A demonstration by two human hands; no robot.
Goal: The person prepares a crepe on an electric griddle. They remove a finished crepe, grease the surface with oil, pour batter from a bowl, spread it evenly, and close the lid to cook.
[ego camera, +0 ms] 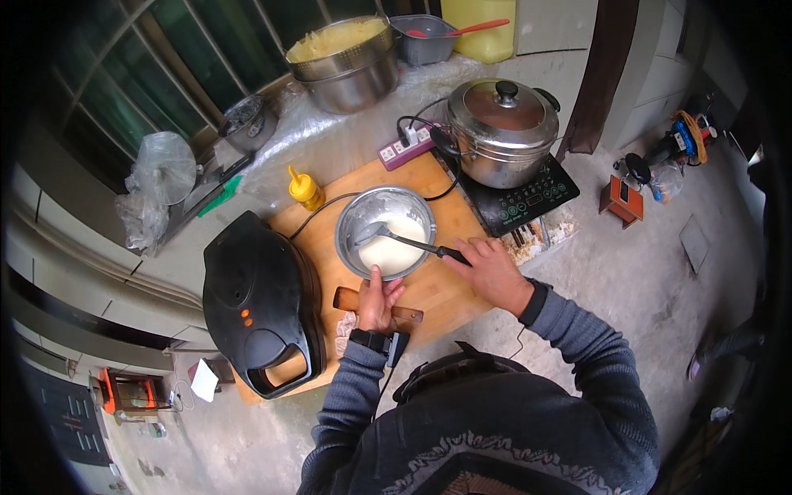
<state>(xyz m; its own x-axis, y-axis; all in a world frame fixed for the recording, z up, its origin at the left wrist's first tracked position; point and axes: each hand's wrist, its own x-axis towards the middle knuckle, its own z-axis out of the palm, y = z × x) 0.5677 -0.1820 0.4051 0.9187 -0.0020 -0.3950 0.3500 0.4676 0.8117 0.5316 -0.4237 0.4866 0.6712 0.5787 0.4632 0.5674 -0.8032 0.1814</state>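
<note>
A stainless steel mixing bowl [343, 250] holds pale, creamy batter [396, 247] and sits on a wooden board [442, 291]. With thumb over the near rim and fingers against the outside, my left hand [374, 300] steadies it. My right hand [495, 272] grips the black handle of a ladle [408, 240]. The ladle's head rests in the batter at the bowl's left side and is coated with it. Under my left hand lies a wooden spatula [346, 299], partly covered by the hand. A crumpled cloth [345, 328] is beside my left wrist.
Left stands a black electric baking appliance [260, 297], lid down, two orange lights lit. A lidded steel pot [504, 136] sits on an induction cooker [526, 198] at right. Behind are a purple power strip [405, 148], yellow squeeze bottle [306, 190], knife [235, 168] and steel pots [352, 80].
</note>
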